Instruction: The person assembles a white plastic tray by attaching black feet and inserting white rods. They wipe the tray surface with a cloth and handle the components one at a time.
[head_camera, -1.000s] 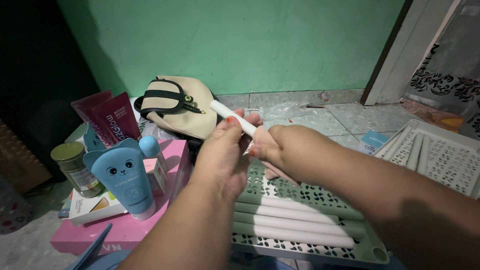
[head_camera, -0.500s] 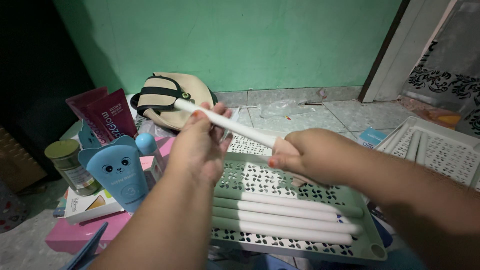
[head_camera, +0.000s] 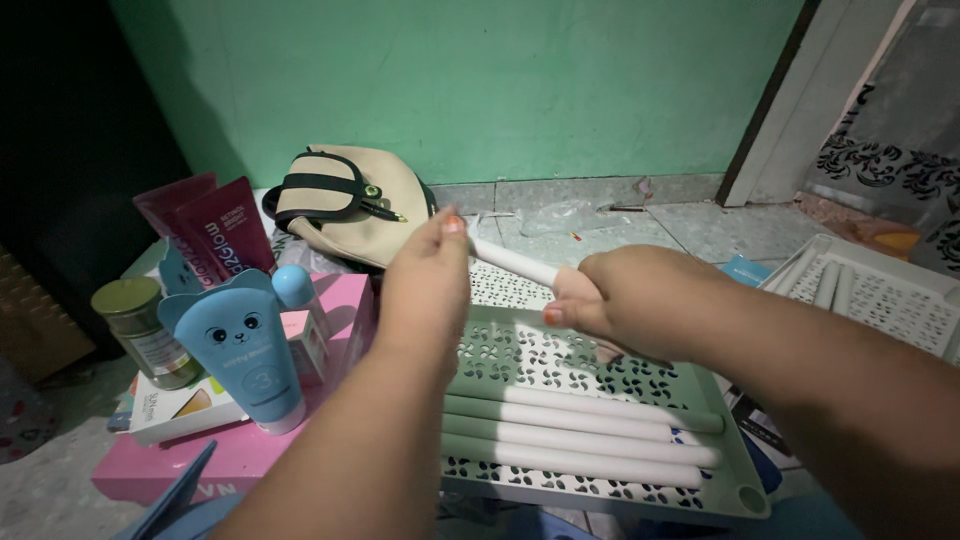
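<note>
Green wall at the back, grey tiled floor (head_camera: 700, 225) below it, and clutter spread low across the scene. Both hands were up over a pale green perforated tray (head_camera: 560, 365), sharing one white plastic tube (head_camera: 515, 262). The left hand (head_camera: 428, 290) pinched the tube's far end with its fingertips, while the right hand (head_camera: 640, 300) was clenched around the near end, thumb pressed underneath. The tube hung in the air above the tray, tilted slightly, touching nothing but the two hands.

It looked light and stiff: a slim, smooth rod that kept its line between the two grips with no sag. Smooth plastic like that would likely slip in a loose pinch, so a full wrap near one end, as the right hand had, seemed the surer hold; the fingertip grip served better for steering the free end.

Three more white tubes (head_camera: 580, 435) lay side by side across the tray. Left of it sat a pink box (head_camera: 340, 300) carrying a blue cat-eared tube (head_camera: 245, 350), with two maroon tubes (head_camera: 215, 230) and a gold-lidded jar (head_camera: 140, 325) beyond. A beige bag with dark straps (head_camera: 350, 205) rested near the wall, and a white perforated tray (head_camera: 880, 290) sat off to the right.
</note>
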